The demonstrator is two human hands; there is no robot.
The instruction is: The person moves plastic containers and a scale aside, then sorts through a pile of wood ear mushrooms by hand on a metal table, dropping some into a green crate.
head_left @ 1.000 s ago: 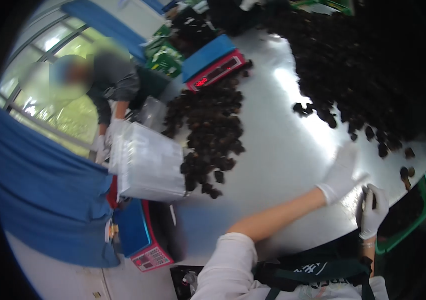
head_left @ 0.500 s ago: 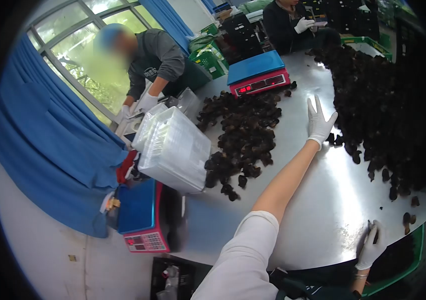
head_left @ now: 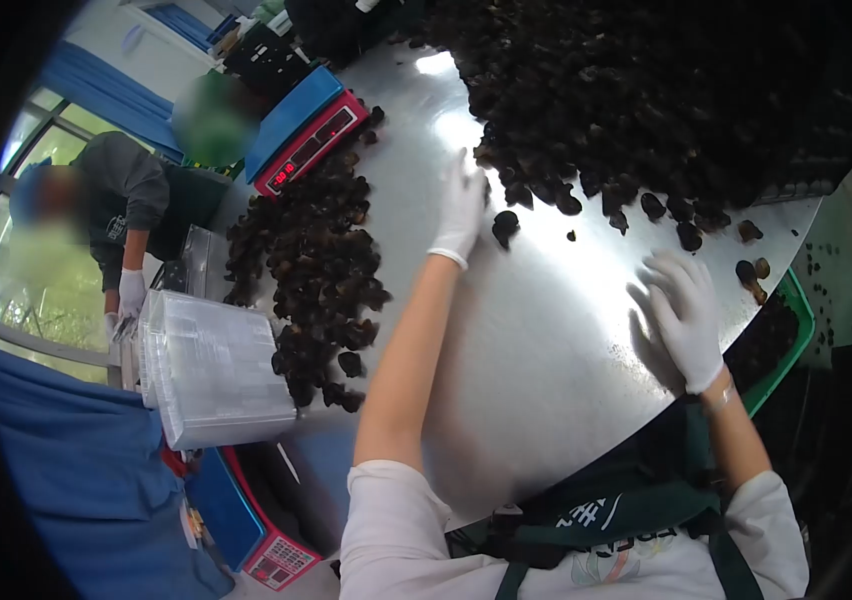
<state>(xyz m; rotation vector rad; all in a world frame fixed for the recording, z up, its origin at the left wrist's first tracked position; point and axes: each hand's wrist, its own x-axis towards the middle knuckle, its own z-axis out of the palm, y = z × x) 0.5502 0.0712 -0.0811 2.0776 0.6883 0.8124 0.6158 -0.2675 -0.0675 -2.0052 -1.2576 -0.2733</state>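
My left hand [head_left: 462,212], in a white glove, is stretched out over the metal table at the left edge of a large heap of dark brown, mushroom-like pieces [head_left: 636,120]. Its fingers are extended, and the fingertips are slightly blurred near the heap. My right hand [head_left: 686,318], also gloved, hovers low over the table's right part, fingers spread and holding nothing visible. A few stray pieces lie between the hands and the heap, among them a dark piece [head_left: 506,229] and a longer one with a pale stalk [head_left: 750,281].
Left of my left arm lies a smaller pile [head_left: 321,270], between a red-and-blue scale [head_left: 306,135] and stacked clear plastic boxes [head_left: 216,370]. A second scale [head_left: 251,520] stands lower left. A green crate [head_left: 796,340] sits beyond the right edge. A co-worker [head_left: 131,200] bends at far left.
My view has swung to the right. My right hand has moved up from the near table edge and spread its fingers. The left hand stays outstretched beside the large heap.
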